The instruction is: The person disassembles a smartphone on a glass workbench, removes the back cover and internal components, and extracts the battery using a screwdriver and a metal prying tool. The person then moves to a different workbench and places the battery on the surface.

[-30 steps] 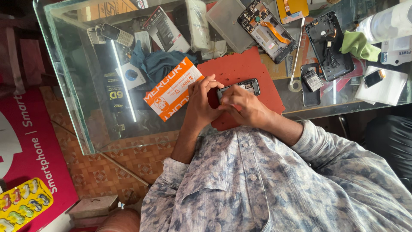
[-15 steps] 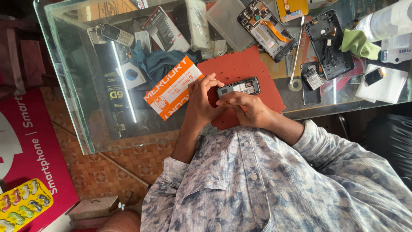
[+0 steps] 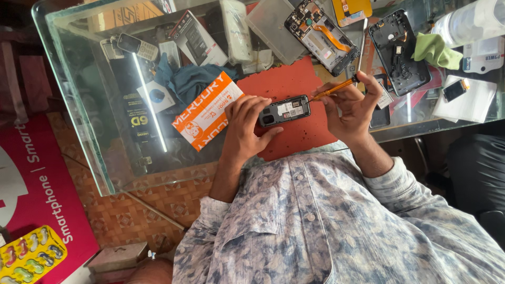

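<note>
Glossy glass table (image 3: 79, 94), matt red mat (image 3: 294, 84), green cloth (image 3: 435, 50)

A mat (image 3: 286, 84) lies on the surface (image 3: 105, 131), near its edge closest to the person. Over the mat the left hand (image 3: 243, 126) holds a small opened phone (image 3: 284, 110), and the right hand (image 3: 351, 108) sits just right of it with a screwdriver (image 3: 332, 89) whose tip meets the phone's right end. A flat printed box (image 3: 206, 111) lies to the left of the left hand, touching the mat's left edge. Behind the mat rests an opened smartphone (image 3: 322, 37); further right lies a bare phone frame (image 3: 399, 51), with a cloth (image 3: 434, 50) beside it. A keypad phone (image 3: 138, 47) lies far left, possibly beneath the glass.
</note>
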